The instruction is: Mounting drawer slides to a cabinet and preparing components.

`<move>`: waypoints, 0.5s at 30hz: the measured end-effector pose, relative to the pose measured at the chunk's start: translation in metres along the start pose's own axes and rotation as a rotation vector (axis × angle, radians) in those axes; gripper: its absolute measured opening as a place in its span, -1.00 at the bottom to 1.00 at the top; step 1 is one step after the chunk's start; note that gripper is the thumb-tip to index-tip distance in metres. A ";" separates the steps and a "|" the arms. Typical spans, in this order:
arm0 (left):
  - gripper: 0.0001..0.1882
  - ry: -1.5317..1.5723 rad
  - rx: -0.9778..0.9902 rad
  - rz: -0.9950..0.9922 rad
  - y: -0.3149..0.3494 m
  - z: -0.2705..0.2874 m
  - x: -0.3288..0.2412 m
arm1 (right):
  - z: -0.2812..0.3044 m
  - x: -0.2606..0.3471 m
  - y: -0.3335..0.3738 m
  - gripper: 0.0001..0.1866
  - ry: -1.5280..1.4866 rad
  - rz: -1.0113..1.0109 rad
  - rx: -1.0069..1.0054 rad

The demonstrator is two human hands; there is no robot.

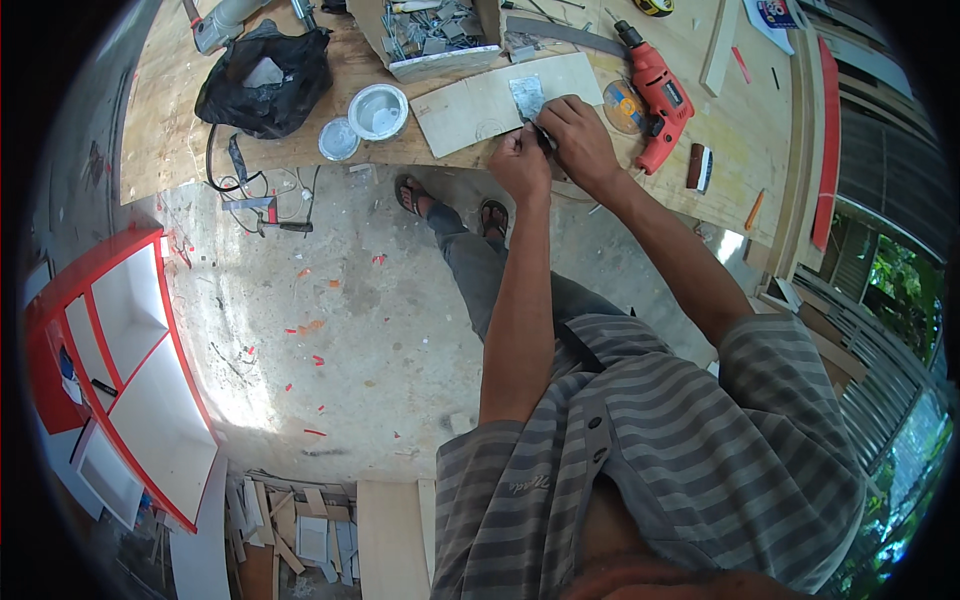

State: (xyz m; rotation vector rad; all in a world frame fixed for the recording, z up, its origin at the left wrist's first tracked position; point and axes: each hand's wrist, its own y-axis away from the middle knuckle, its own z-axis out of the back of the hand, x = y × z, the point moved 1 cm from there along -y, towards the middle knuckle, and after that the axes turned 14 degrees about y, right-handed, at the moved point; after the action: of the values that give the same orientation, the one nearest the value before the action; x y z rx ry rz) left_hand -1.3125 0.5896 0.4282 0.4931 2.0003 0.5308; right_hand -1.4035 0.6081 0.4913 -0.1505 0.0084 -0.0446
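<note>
My left hand (521, 163) and my right hand (580, 142) meet at the near edge of the workbench, both with fingers closed. A small dark piece shows between them, too little of it to name. Just beyond my fingers, a silvery rectangular patch (526, 96) lies on a pale wooden board (462, 112). The board rests flat on the bench, partly covered by my hands. Right of my right hand are a round disc (625, 106) with a blue and orange face and a red power drill (662, 95) lying on its side.
A box of metal hardware (445, 62) stands behind the board. To its left are a round tub (378, 112), its lid (339, 139) and a black bag (265, 82). A brown-and-white block (699, 168) and an orange pencil (754, 209) lie right. A red-edged white cabinet (135, 320) stands left.
</note>
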 end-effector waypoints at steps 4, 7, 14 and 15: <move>-0.80 0.071 -0.007 -0.015 -0.001 -0.002 0.000 | -0.001 0.003 -0.009 -0.80 0.004 0.014 0.015; -0.81 -0.070 -0.038 -0.009 0.001 0.000 0.001 | 0.004 0.009 0.003 -0.81 -0.008 -0.014 -0.050; -0.82 -0.190 -0.047 -0.093 0.003 0.001 -0.002 | -0.003 0.006 -0.012 -0.78 -0.013 -0.017 -0.016; -0.81 -0.248 -0.050 -0.129 0.004 0.001 -0.003 | -0.006 0.005 -0.014 -0.78 -0.014 -0.013 -0.018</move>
State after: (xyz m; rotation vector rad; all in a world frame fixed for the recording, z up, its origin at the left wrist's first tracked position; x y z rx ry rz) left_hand -1.3103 0.5913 0.4317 0.3768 1.7636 0.4167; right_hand -1.3989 0.5935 0.4874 -0.1691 -0.0063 -0.0566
